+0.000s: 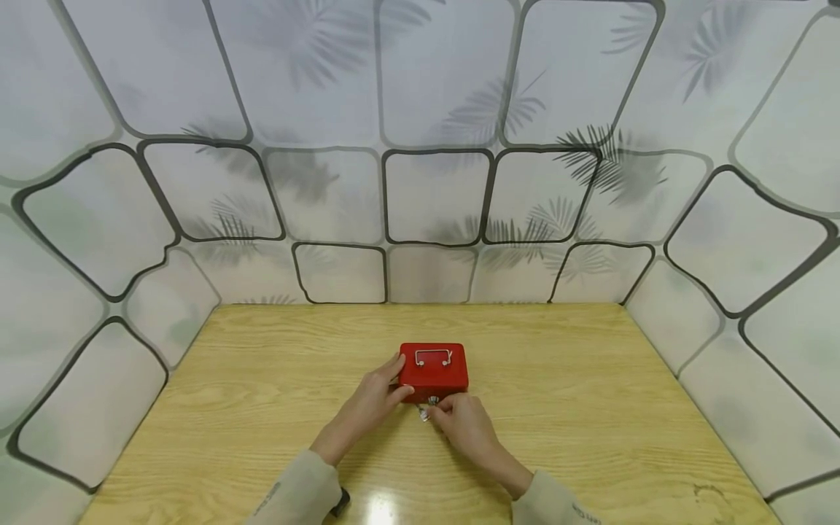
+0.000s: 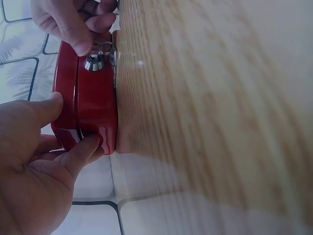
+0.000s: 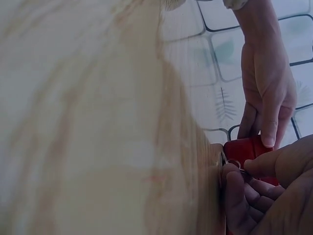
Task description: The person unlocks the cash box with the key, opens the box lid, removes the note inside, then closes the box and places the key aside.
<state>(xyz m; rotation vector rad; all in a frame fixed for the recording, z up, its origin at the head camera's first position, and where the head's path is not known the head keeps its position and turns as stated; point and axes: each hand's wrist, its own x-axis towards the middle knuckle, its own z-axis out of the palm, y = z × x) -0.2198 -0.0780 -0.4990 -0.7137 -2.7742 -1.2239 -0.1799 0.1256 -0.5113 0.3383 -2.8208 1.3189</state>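
A small red metal cash box (image 1: 434,366) with a wire handle (image 1: 433,357) on its lid sits in the middle of the wooden table (image 1: 590,408). My left hand (image 1: 397,379) grips its front left corner, thumb on the front and fingers on the side; the left wrist view shows the box (image 2: 93,107) held by the left hand (image 2: 73,132). At the front lock (image 2: 94,62), my right hand (image 1: 438,410) pinches a small key (image 1: 425,414). In the right wrist view the right hand (image 3: 244,174) curls around the key ring (image 3: 234,164) against the box (image 3: 247,149).
Panelled walls with a leaf pattern (image 1: 433,197) enclose the table at the back and on both sides. Bare wood lies to the left, to the right and behind the box. A dark strap (image 1: 341,503) shows at my left sleeve.
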